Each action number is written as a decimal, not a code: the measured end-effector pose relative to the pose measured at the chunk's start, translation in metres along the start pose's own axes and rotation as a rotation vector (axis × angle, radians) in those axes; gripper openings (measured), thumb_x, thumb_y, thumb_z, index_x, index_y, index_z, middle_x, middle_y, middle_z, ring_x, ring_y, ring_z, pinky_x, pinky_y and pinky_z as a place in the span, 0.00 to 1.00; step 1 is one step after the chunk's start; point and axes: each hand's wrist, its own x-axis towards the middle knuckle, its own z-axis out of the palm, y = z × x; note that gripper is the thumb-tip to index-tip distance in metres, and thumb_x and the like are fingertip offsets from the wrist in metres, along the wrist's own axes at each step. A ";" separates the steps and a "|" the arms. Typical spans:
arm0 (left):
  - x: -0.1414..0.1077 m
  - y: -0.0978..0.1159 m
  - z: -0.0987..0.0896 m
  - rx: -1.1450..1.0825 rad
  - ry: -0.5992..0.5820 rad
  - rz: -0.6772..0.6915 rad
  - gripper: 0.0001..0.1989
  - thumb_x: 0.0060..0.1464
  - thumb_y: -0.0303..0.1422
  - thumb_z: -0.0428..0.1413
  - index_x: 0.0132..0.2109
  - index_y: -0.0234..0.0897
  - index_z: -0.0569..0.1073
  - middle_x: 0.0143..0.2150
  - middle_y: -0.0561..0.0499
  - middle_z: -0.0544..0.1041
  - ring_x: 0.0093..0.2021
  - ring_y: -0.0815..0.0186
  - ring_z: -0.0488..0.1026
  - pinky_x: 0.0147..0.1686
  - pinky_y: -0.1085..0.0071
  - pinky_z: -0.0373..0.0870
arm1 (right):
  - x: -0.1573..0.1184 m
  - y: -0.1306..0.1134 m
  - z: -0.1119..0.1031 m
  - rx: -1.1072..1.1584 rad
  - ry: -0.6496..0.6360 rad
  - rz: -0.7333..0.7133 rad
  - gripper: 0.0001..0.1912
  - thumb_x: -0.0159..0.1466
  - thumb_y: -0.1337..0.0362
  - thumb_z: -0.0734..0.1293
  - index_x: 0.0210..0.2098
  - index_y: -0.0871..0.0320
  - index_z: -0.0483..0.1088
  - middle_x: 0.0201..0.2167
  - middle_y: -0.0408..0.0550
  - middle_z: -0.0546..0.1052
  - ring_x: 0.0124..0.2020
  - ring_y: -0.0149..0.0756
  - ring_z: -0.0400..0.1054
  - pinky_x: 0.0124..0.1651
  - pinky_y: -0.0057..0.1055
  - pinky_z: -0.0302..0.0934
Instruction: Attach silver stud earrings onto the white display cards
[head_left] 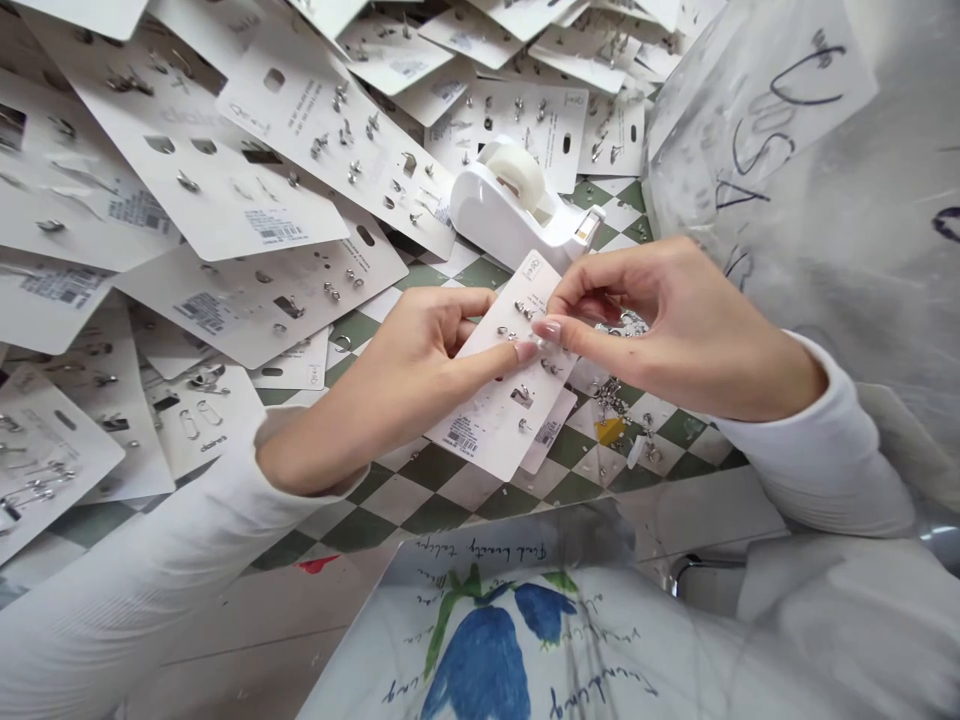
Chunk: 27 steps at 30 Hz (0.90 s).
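A white earring card (491, 415) with metal studs and clasps poking through its back is tilted in front of me. My left hand (409, 360) grips its left edge, thumb lying across the face and fingers behind. At the card's right side, my right hand (667, 325) pinches thumb and forefinger together near the small metal pieces; whatever lies between the fingertips is too small to make out. Beneath the card another white card (553, 430) shows its corner. Small loose metal pieces (611, 395) lie heaped under and beside my right hand.
Many filled earring cards (259, 225) overlap across the left and back. Behind the held card stands a white tape dispenser (487, 210). A large clear plastic bag (885, 200) with handwriting bulges at right. The checkered tabletop (431, 470) has a yellow scrap (609, 431) on it.
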 end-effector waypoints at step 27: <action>-0.002 0.000 0.006 -0.094 0.117 -0.049 0.07 0.54 0.28 0.68 0.34 0.36 0.76 0.25 0.55 0.76 0.19 0.72 0.69 0.11 0.77 0.53 | 0.000 0.004 0.001 -0.014 0.072 -0.147 0.09 0.65 0.69 0.74 0.29 0.56 0.74 0.27 0.44 0.76 0.27 0.33 0.67 0.28 0.33 0.64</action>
